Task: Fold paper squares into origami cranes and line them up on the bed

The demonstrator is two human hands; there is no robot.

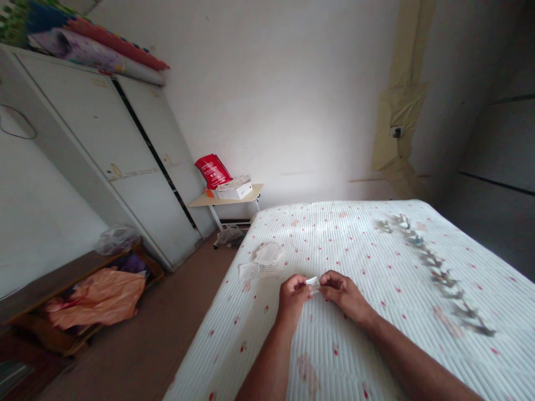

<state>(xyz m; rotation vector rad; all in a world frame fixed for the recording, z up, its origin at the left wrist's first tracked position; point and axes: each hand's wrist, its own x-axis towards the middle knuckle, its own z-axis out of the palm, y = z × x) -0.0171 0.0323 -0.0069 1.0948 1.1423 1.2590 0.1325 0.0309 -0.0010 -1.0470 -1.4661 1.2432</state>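
Note:
A small white piece of paper (312,283) is pinched between both hands above the bed (334,334). My left hand (292,294) has its fingers closed on the paper's left side. My right hand (343,292) grips the right edge with thumb and fingertips. Printed paper sheets (268,254) lie partly overlapping on the bed, beyond my left hand. On the right side of the bed, several small folded-looking pieces (445,277) stand in a slanting row; their details are blurred.
Past the bed's far left corner stands a small table (200,201) with a red bag (213,170) and a white box (235,191). A tall cabinet (96,139) is at the left, near a low wooden bench (33,281) bearing an orange plastic bag (100,298).

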